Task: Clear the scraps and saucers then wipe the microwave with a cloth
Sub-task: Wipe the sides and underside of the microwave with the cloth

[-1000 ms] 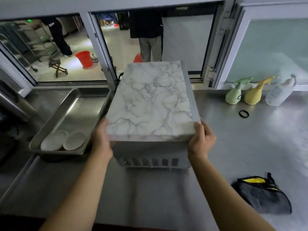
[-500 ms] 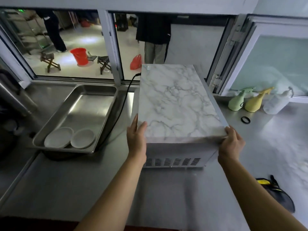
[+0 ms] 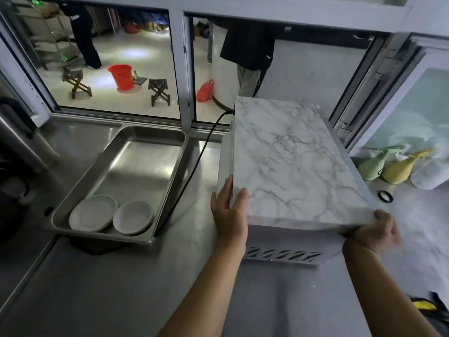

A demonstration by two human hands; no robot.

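Note:
The microwave (image 3: 294,164), covered in white marble-pattern film, stands on the steel counter with its vented side toward me. My left hand (image 3: 229,212) presses flat against its near left corner, thumb on the top. My right hand (image 3: 371,231) grips the near right corner, fingers curled under the top edge. Two white saucers (image 3: 93,212) (image 3: 133,217) lie side by side in the near end of a steel tray (image 3: 145,152). A dark cloth with a yellow tag (image 3: 427,306) shows at the lower right edge, mostly cut off.
A black power cord (image 3: 194,164) runs from the microwave's back down between it and the tray. Green (image 3: 371,166), yellow (image 3: 401,170) and clear spray bottles lie at the right. A black ring (image 3: 385,196) lies near them. People stand beyond the window.
The microwave has slid right across the counter, away from the tray, with both hands staying on its near corners. The cord is now exposed.

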